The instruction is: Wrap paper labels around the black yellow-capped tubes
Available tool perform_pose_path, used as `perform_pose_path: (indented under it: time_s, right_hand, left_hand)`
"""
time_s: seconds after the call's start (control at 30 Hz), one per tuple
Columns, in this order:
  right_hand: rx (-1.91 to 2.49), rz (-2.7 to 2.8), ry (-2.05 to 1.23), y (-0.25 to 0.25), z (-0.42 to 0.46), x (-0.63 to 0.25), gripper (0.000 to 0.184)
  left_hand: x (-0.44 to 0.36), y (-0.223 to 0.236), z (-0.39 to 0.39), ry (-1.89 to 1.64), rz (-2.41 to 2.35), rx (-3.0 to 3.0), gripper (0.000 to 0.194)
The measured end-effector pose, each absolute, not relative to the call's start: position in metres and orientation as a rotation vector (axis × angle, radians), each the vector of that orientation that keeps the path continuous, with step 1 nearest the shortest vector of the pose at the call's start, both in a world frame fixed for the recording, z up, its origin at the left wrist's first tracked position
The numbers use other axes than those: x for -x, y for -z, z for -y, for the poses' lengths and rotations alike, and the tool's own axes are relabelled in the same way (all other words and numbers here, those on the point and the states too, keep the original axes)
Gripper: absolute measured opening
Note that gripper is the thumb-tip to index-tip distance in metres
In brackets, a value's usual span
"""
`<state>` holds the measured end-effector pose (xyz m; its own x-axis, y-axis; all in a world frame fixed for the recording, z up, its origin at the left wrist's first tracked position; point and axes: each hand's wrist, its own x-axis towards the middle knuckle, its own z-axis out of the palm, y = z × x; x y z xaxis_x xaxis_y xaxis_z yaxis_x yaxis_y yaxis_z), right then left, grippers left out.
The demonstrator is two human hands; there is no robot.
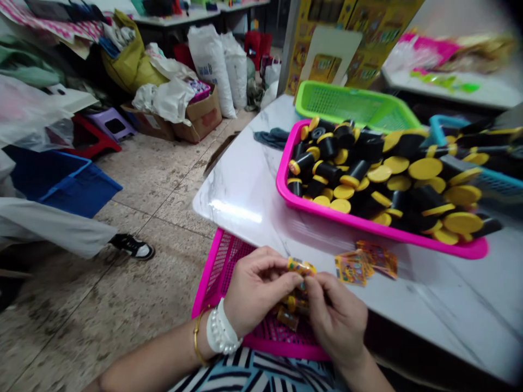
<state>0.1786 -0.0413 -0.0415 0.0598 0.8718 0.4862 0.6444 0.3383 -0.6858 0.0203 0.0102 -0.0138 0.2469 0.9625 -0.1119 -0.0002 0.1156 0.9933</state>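
Note:
In the head view, a small container wrapped in a yellow printed label [301, 266] sits between my fingertips. My left hand [255, 288] pinches it from the left, thumb and forefinger closed. From the other side, the thumb and fingers of my right hand [337, 310] close on its lower right edge. Beneath my hands is a magenta lap basket [281, 342] with a few labelled containers [288, 317] inside, partly hidden by my fingers. Loose orange printed labels [352, 268] lie on the white table [253, 190] just beyond my right hand.
A pink basket [384, 234] on the table is heaped with black containers with yellow lids [354, 174]. Behind it are a green basket [355, 103], a blue basket [500, 182] and a dark cloth [272, 138]. At left, a person's leg [57, 226] reaches in beside a blue crate [77, 182].

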Motion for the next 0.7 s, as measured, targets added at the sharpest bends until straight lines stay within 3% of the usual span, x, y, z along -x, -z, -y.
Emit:
perform_pose_path:
  time_s: [0.33, 0.47, 0.6, 0.7]
  right_hand:
    - [1.234, 1.899, -0.150, 0.038, 0.014, -0.176, 0.020]
    - [1.197, 2.004, -0.095, 0.033, 0.006, -0.182, 0.026]
    - [1.259, 2.007, 0.222, -0.003, -0.016, -0.210, 0.014]
    - [1.514, 1.945, 0.643, -0.036, -0.044, -0.228, 0.024]
  left_hand:
    - [-0.007, 0.019, -0.019, -1.011, -1.104, -1.205, 0.017]
    - [-0.007, 0.025, -0.018, -0.841, -1.141, -0.994, 0.039]
    - [-0.008, 0.032, -0.021, -0.773, -1.083, -0.965, 0.051]
    - [-0.009, 0.033, -0.023, -0.711, -1.050, -0.981, 0.045]
